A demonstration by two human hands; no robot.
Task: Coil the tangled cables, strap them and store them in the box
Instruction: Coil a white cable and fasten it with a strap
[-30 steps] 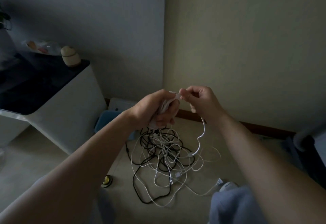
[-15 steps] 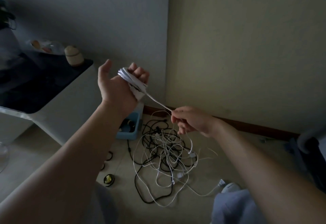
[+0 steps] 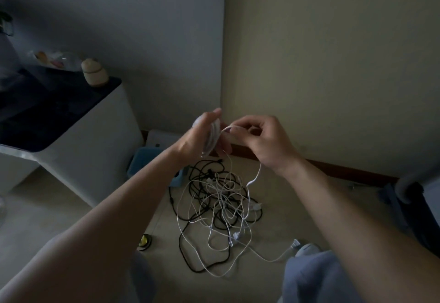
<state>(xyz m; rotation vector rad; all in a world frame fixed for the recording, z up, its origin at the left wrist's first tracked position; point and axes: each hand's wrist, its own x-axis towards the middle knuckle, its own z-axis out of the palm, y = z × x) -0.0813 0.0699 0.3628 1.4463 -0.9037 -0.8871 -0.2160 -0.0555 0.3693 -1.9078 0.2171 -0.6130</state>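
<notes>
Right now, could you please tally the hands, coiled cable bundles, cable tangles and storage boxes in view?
Bare hands, left hand and right hand: 2
White cable coil: 1
Black-and-white floor cable tangle: 1
Blue plastic box: 1
Total: 5

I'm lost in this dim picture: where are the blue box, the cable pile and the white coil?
blue box (image 3: 139, 163), head view, left wall.
cable pile (image 3: 221, 203), head view, tangled middle.
white coil (image 3: 210, 139), head view, loops around left hand.

White cable coil mid-air, tangled cables on floor, blue box perhaps open

Cable tangle on floor, right of box.
</notes>
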